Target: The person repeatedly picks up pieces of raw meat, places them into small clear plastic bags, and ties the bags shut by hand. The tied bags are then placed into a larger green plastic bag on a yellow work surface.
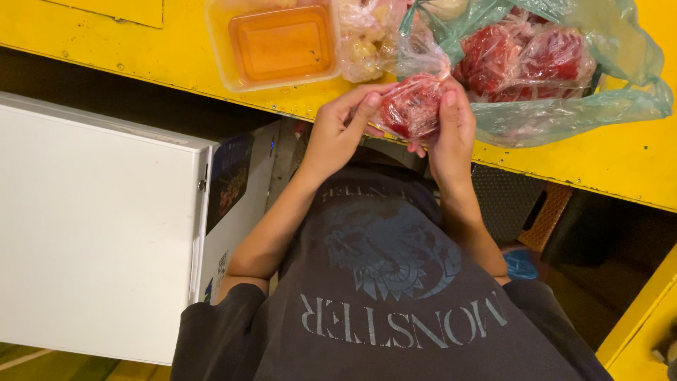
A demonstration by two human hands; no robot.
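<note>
Both hands grip a small clear plastic bag of red raw meat [412, 106] at the near edge of a yellow table [141, 53]. My left hand [342, 127] pinches its left side with thumb and fingers. My right hand [451, 130] cups its right side. Just beyond, a large greenish plastic bag [578, 106] lies open on the table, holding more wrapped portions of red meat [525, 56].
A clear plastic tub with orange liquid [278, 42] stands at the table's far left, beside a bag of pale food pieces [363, 39]. A white box-like appliance [99, 226] sits below on my left. Another yellow edge [638, 317] shows at lower right.
</note>
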